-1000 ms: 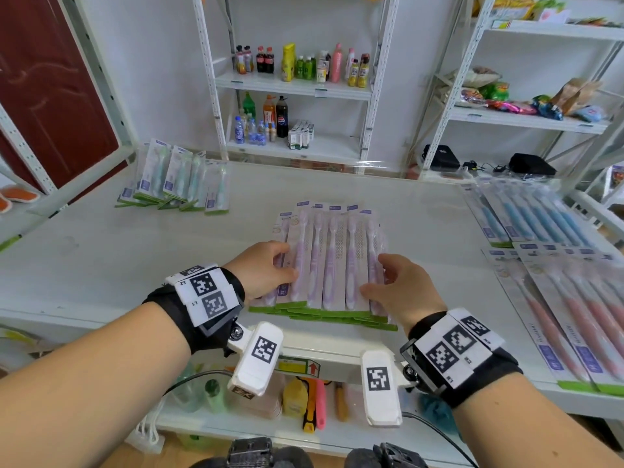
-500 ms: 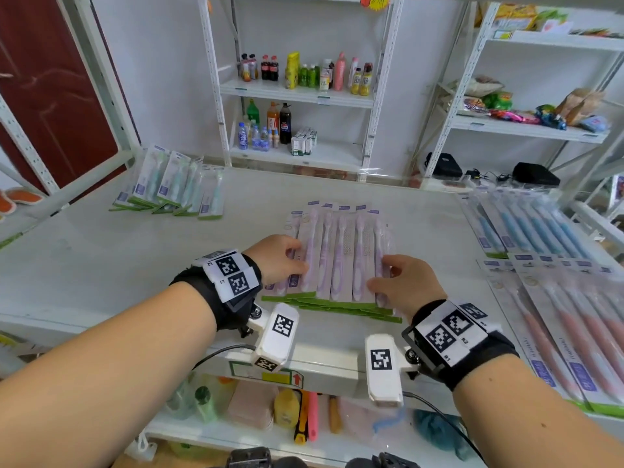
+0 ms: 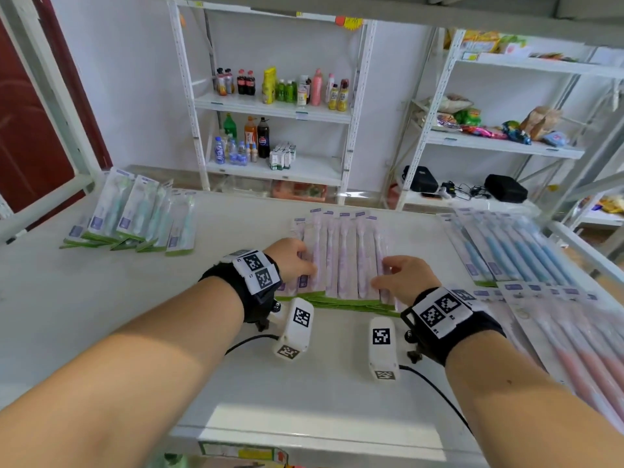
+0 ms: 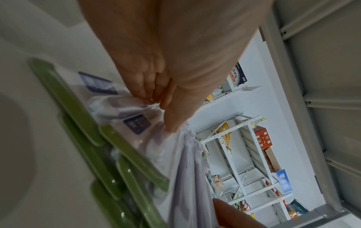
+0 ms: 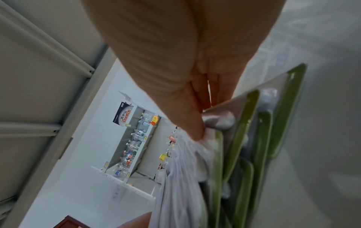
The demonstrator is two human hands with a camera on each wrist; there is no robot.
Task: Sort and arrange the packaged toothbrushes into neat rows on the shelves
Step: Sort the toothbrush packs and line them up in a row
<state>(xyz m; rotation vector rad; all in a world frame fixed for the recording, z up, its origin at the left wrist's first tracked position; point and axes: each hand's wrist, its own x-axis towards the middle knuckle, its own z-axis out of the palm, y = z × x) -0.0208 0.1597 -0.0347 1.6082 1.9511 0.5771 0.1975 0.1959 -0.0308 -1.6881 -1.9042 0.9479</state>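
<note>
A fanned stack of purple toothbrush packs [image 3: 341, 258] with green bottom edges lies mid-shelf on the white shelf board [image 3: 135, 315]. My left hand [image 3: 293, 258] grips its left side. My right hand [image 3: 401, 276] grips its right side. In the left wrist view the left hand [image 4: 156, 98] pinches the edges of the purple packs [image 4: 187, 169]. The right wrist view has the right hand [image 5: 203, 117] pinching the outer pack of the purple packs [image 5: 179, 192]. The undersides of both hands are hidden in the head view.
Teal toothbrush packs [image 3: 135, 217] lie in a loose leaning pile at the far left. Blue packs [image 3: 513, 251] are laid in a row at the right, with pink packs [image 3: 574, 332] nearer me. Shelf uprights stand at both sides; drink racks stand behind.
Both hands have slid the purple stack away from the shelf's front edge, deeper onto the board. The grip on both sides is the same.
</note>
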